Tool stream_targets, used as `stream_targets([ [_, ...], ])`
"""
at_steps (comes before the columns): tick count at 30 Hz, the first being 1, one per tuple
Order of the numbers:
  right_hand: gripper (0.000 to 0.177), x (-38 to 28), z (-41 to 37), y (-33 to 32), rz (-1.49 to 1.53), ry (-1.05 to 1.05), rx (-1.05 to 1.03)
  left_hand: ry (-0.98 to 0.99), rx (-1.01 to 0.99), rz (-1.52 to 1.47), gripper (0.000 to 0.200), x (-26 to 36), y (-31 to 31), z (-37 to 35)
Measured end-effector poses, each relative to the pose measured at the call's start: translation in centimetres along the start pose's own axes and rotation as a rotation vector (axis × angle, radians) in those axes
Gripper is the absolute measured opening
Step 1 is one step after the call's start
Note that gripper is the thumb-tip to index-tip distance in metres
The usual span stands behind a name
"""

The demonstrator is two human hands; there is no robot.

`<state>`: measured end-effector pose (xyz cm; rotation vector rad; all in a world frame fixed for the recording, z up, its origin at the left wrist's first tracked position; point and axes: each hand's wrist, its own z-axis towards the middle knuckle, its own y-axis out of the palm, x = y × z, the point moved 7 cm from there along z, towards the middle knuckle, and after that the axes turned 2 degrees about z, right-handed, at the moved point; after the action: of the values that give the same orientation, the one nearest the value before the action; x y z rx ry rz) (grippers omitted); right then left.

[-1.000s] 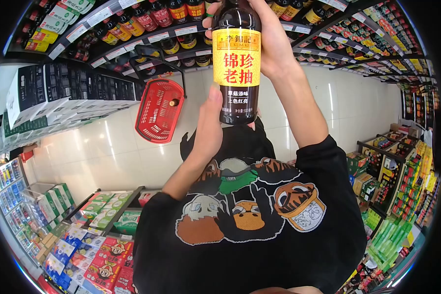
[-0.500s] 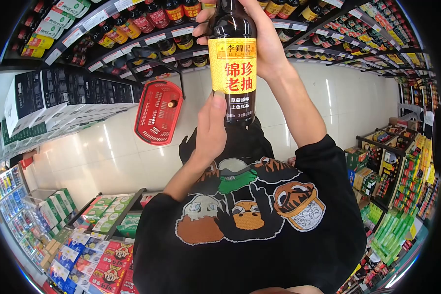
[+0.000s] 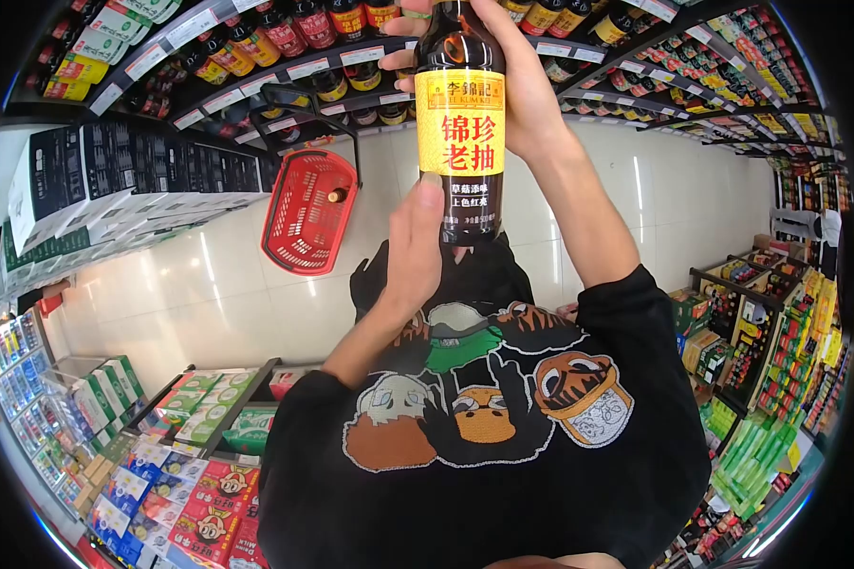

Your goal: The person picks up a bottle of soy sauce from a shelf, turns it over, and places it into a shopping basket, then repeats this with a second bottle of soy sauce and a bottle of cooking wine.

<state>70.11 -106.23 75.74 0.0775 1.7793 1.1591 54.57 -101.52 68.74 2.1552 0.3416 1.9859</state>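
Both hands are closed on a dark soy sauce bottle (image 3: 460, 123) with a yellow label and red lettering, held upright in front of me, label facing me. My right hand (image 3: 531, 104) wraps round its upper part from behind, with fingertips showing past its left side. My left hand (image 3: 416, 237) grips the lower part, thumb pressed on the front near the label's bottom edge. The bottle's cap is cut off by the top of the view. Shelves of similar bottles (image 3: 351, 19) stand just beyond.
A red shopping basket (image 3: 280, 251) with a bottle (image 3: 337, 195) inside is on the pale tiled floor (image 3: 209, 284). Stacked dark cartons (image 3: 133, 175) stand left, and boxed drinks (image 3: 213, 512) lower left. Shelves of goods (image 3: 759, 322) line the right side.
The bottle and both hands have shifted slightly right in view. The basket and shelves also sit slightly differently. Both hands keep the same grip.
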Motion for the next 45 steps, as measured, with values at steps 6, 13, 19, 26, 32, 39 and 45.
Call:
stream_targets([
  [6, 0.069, 0.3, -1.9, 1.9, 0.137, 0.032, -0.117, -0.037, -0.005, 0.002, 0.062, 1.0, 0.2, 0.3],
  [13, 0.095, 2.9, -2.7, -0.3, 0.051, 0.002, -0.235, -0.133, 0.094, -0.160, 0.064, 1.9, 0.6, 1.1],
  [19, 0.067, 4.4, -1.5, -3.3, -0.060, 0.090, 0.086, -0.242, -0.013, -0.300, 0.072, 1.5, 1.1, 2.9],
  [26, 0.061, 4.9, -1.1, -3.5, -0.080, 0.104, 0.099, -0.231, -0.087, -0.324, 0.071, 1.2, 0.4, 3.1],
  [32, 0.055, 3.2, -1.6, -2.6, -0.410, -0.023, 0.097, -0.079, -0.010, -0.226, 0.069, -3.3, -3.0, 3.8],
  [39, 0.036, 3.3, -2.3, -2.2, -0.287, -0.105, 0.023, 0.094, 0.071, 0.128, 0.066, 0.3, -4.2, 2.4],
  [45, 0.042, 2.7, -2.8, -1.3, -0.513, -0.174, 0.053, -0.160, 0.028, 0.078, 0.063, 1.7, -2.5, 2.2],
])
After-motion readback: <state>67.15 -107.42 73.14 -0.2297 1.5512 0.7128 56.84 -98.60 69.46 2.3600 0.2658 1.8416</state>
